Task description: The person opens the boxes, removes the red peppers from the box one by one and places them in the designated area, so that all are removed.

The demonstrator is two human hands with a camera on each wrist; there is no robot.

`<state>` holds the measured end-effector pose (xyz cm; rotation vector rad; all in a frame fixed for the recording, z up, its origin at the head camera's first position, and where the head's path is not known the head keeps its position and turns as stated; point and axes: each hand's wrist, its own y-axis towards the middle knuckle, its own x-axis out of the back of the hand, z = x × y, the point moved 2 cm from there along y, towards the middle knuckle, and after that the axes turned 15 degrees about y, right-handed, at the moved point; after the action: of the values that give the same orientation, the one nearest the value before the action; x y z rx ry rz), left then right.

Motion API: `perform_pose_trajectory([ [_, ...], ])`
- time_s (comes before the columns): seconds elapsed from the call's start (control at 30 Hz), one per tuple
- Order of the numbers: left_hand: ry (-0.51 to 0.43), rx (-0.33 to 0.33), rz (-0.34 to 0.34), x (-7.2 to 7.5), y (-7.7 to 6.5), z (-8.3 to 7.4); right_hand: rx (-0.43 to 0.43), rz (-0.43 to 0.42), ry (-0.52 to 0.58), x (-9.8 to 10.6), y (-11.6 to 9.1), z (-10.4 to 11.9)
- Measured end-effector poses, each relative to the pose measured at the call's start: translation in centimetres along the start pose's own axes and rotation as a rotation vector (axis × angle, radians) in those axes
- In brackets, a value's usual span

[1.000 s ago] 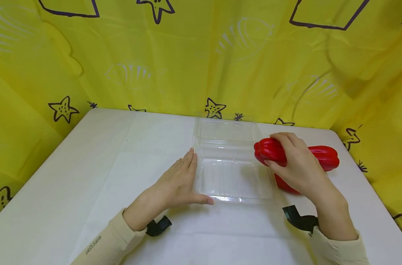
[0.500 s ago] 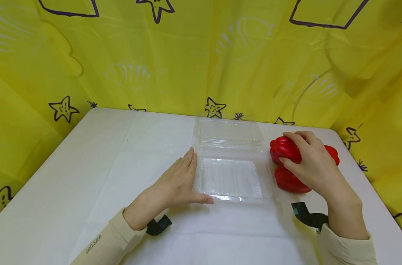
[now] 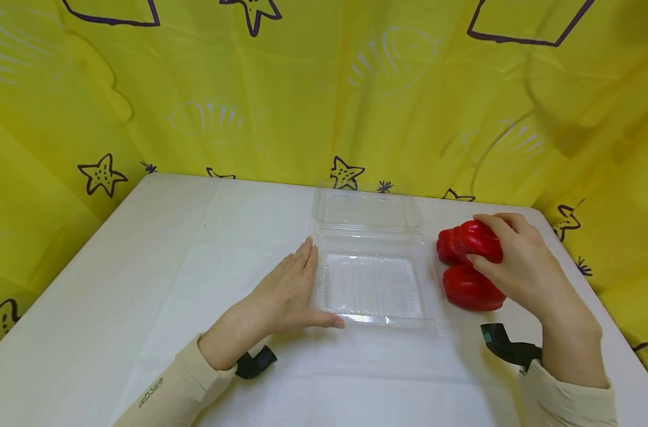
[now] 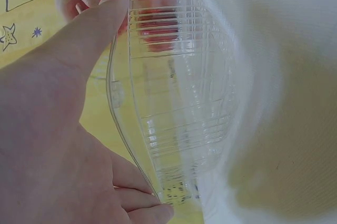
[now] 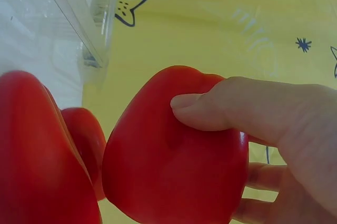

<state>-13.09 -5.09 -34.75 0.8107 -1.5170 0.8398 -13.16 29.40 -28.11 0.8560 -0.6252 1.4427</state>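
Observation:
My right hand (image 3: 521, 261) grips a glossy red bell pepper (image 3: 484, 240), thumb on its near side, as the right wrist view shows. Left of it a second red pepper (image 3: 446, 246) peeks out, mostly covered. A third pepper (image 3: 470, 289) lies on its side just in front. My left hand (image 3: 283, 290) rests along the left side of a clear plastic clamshell box (image 3: 377, 320), fingers straight and thumb spread at the near corner. In the left wrist view, thumb and fingertips touch the rim (image 4: 111, 103). The box's lid (image 3: 366, 210) lies folded back behind it.
A white cloth (image 3: 195, 284) covers the table. Behind and at both sides hangs a yellow curtain (image 3: 291, 118) with starfish and fish drawings. Black mounts (image 3: 257, 363) are strapped at both wrists.
My right hand has moved right, away from the box. More of another pepper shows left of its fingers, and the pepper end earlier seen beyond the hand is out of sight. Left hand still.

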Motion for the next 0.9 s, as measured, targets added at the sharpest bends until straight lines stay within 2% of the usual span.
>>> perform_pose_trajectory([
  [0.33, -0.012, 0.001, 0.005, -0.1, 0.1, 0.0, 0.068, -0.022, -0.029, 1.2, -0.2, -1.0],
  [0.9, -0.002, 0.004, 0.008, 0.2, -0.1, -0.1, 0.053, -0.068, -0.040, 2.4, -1.5, -3.7],
])
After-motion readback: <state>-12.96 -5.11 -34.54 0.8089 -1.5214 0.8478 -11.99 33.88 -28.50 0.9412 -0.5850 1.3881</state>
